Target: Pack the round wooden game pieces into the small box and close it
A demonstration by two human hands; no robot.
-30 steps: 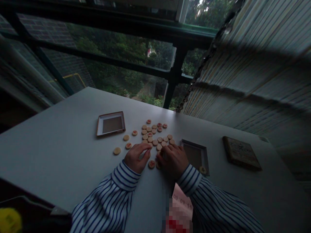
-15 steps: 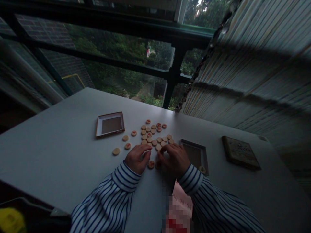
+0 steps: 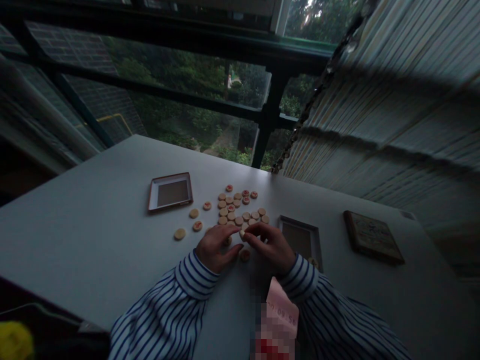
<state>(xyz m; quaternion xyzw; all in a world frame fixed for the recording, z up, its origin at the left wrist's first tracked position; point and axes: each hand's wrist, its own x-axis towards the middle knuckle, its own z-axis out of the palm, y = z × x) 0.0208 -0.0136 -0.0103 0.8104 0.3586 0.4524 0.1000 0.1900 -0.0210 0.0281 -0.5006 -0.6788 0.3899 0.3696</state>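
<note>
My right hand (image 3: 270,246) pinches a small round wooden xiangqi piece (image 3: 242,233) between thumb and fingertips, tilted on its edge. My left hand (image 3: 217,247) is beside it with thumb and fingers apart, its fingertips close to that piece; whether they touch it I cannot tell. Another disc (image 3: 228,241) shows partly in the gap of the left hand. Below the hands lies a piece with a red mark (image 3: 245,255). Beyond the fingers, several pieces (image 3: 231,216) lie in a loose cluster, some plain side up, some showing red characters.
A shallow open box part (image 3: 150,200) stands at the left, another open tray (image 3: 318,240) at the right with a piece at its near corner. Further right lies a dark patterned box (image 3: 373,237). A pink paper (image 3: 283,302) lies near my right sleeve. A window borders the white table (image 3: 93,200).
The right hand has lifted a piece into view between its fingertips. My left hand has moved slightly right, closer to it. The red-marked piece by the left thumb no longer shows at its former spot.
</note>
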